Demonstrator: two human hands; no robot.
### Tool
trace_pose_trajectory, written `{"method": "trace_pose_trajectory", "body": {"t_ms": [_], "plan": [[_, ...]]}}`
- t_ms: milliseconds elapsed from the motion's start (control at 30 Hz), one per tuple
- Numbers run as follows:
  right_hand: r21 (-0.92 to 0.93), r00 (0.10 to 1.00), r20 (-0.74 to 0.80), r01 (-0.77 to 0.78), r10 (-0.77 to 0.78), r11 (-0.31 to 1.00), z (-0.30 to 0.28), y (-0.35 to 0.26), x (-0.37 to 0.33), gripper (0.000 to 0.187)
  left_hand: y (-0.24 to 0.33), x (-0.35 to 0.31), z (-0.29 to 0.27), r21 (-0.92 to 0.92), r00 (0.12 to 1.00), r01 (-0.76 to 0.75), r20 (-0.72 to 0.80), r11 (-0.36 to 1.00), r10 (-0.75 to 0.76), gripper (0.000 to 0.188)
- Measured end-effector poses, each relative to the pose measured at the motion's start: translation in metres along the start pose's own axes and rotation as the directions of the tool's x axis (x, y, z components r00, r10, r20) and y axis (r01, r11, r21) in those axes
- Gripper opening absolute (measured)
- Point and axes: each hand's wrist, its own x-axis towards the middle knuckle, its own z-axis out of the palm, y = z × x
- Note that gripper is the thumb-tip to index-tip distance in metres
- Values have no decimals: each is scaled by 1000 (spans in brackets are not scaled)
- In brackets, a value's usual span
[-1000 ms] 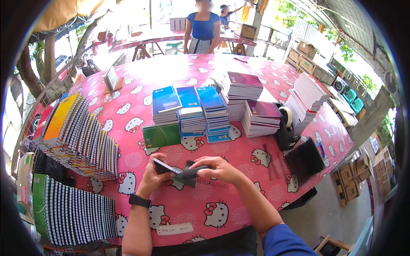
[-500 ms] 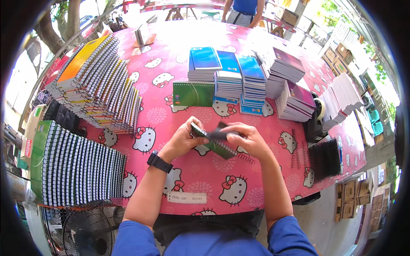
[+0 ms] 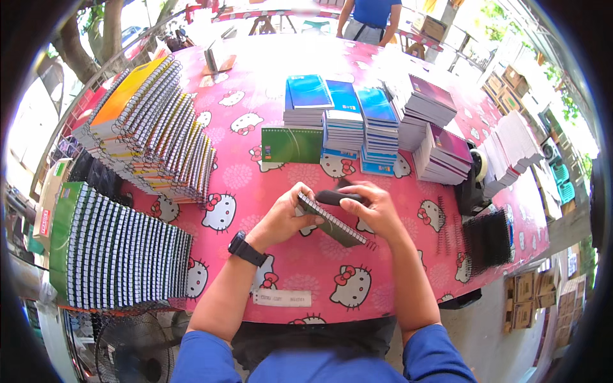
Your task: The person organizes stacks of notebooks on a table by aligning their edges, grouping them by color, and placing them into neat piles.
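Note:
My left hand (image 3: 288, 216) is closed on the upper left end of a small green notebook (image 3: 341, 231), tilted above the table. A dark wire coil (image 3: 372, 245) runs through the holes along its edge, and a short tail sticks out at the lower right end. My right hand (image 3: 375, 207) is closed around a dark, rounded, elongated tool (image 3: 333, 197), whose exact kind I cannot make out. The tool's tip lies close to the coiled edge near my left fingers; whether it touches is unclear.
Coil-bound notebooks stand stacked at left, yellow (image 3: 124, 96) and green (image 3: 70, 242). Ahead are a green notebook (image 3: 290, 145), blue notebooks (image 3: 377, 105) and purple ones (image 3: 450, 140). Loose black coils (image 3: 488, 239) lie at right, by a tape dispenser (image 3: 471, 188). A person (image 3: 370, 22) stands beyond the table.
The coil's tail beyond the notebook's lower end looks shorter. The notebook and both hands have shifted slightly right, and the dark tool now lies more level.

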Motion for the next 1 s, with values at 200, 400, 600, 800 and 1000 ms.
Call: {"method": "trace_pose_trajectory", "body": {"t_ms": [200, 400, 600, 800, 1000], "plan": [[-707, 894, -393, -143, -216, 693, -42, 26, 0, 51, 10, 1, 6, 167, 994, -100, -19, 981, 104, 35], [264, 999, 31, 6, -14, 964, -38, -8, -9, 16, 2, 1, -4, 63, 972, -196, -119, 979, 202, 39], [436, 956, 271, -14, -116, 900, -42, -2, -7, 22, -2, 4, -11, -115, 960, -276, -89, 954, 266, 39], [390, 910, 360, 51, -203, 919, -39, 1, -3, 26, 5, 3, -8, -69, 956, -287, -91, 955, 280, 40], [42, 995, -99, 13, -9, 999, -65, 2, -15, 22, 23, -2, 8, 320, 917, -197, -276, 927, 290, 33]]}}
